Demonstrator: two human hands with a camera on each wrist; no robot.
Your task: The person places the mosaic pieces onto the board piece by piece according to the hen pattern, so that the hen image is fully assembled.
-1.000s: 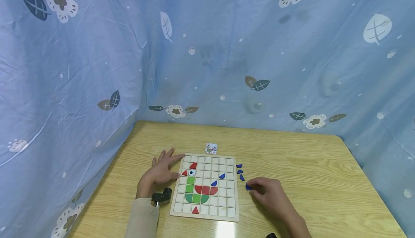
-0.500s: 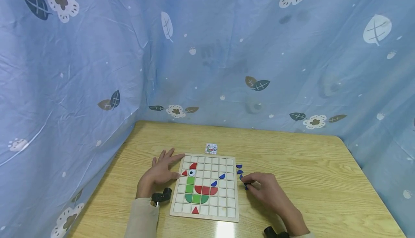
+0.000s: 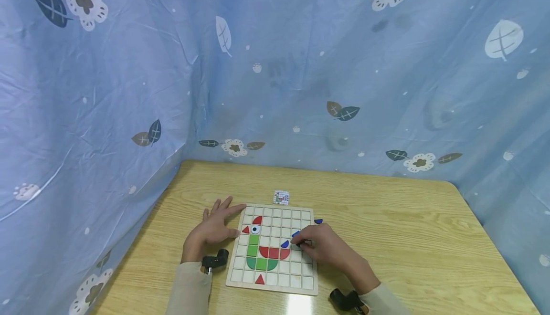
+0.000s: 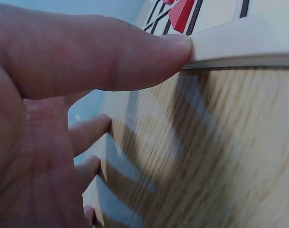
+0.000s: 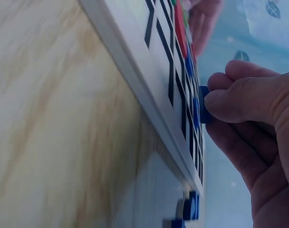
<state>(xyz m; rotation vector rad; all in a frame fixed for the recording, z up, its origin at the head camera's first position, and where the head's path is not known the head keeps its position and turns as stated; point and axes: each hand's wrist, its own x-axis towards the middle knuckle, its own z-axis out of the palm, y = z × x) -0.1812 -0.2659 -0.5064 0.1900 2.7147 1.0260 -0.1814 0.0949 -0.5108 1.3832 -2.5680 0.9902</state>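
Observation:
A wooden grid board [image 3: 279, 284] lies on the table with a picture built from red, green and blue pieces. My left hand [image 3: 215, 229] lies flat beside the board's left edge, fingers straight, thumb [image 4: 135, 59] pressing against the board's rim [image 4: 239, 42]. My right hand [image 3: 320, 247] hovers over the board's right part and pinches a small blue piece [image 5: 203, 105] just above the grid [image 5: 175, 90]. Blue pieces [image 3: 285, 244] sit on the board by its fingertips. One loose blue piece [image 3: 318, 221] lies just off the board's right edge.
A small patterned card [image 3: 281, 197] lies behind the board. Blue flowered cloth [image 3: 275, 67] walls the table at the back and both sides. More loose blue pieces [image 5: 187, 211] lie beside the board in the right wrist view. Bare wooden tabletop [image 3: 408, 229] extends to the right.
My right hand picked up a blue piece from the table right of the board and carried it left over the grid. The left hand has stayed put.

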